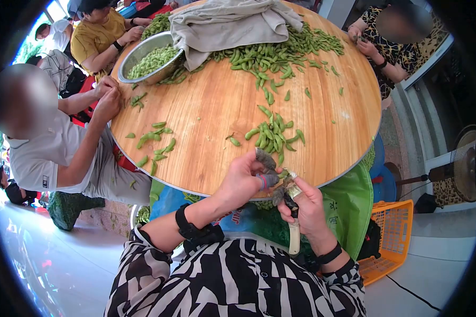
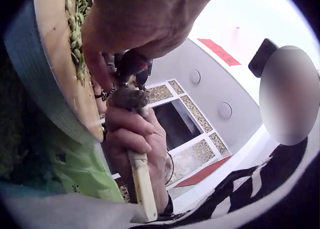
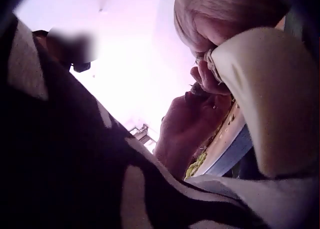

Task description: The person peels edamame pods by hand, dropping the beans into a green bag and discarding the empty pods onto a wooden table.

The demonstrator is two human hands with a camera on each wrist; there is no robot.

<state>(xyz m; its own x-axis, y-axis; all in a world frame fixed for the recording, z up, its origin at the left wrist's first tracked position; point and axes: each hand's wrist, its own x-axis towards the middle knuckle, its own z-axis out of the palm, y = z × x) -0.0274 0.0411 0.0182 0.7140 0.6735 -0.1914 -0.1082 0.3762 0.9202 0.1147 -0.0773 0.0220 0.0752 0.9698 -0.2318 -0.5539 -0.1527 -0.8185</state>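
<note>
Both hands meet just above the near edge of the round wooden table. My left hand [image 1: 238, 178], with grey covers [image 1: 269, 180] on some fingertips, pinches a green edamame pod [image 1: 283, 174]. Close by on the right, my right hand [image 1: 311, 210] grips a tool with a cream handle [image 1: 294, 238], which points down toward my body. Its working end is hidden among dark, worn finger coverings [image 2: 129, 98]. In the right wrist view the handle [image 3: 265, 94] looms large and smooth. Beyond the hands lies a small heap of edamame pods [image 1: 272, 133].
A large pile of pods [image 1: 269, 55] lies at the back of the table [image 1: 195, 127], partly under a grey cloth [image 1: 222, 29]. A steel bowl [image 1: 122, 74] holds shelled beans. Other people sit around. An orange crate [image 1: 394, 238] and green bag [image 1: 349, 206] stand at right.
</note>
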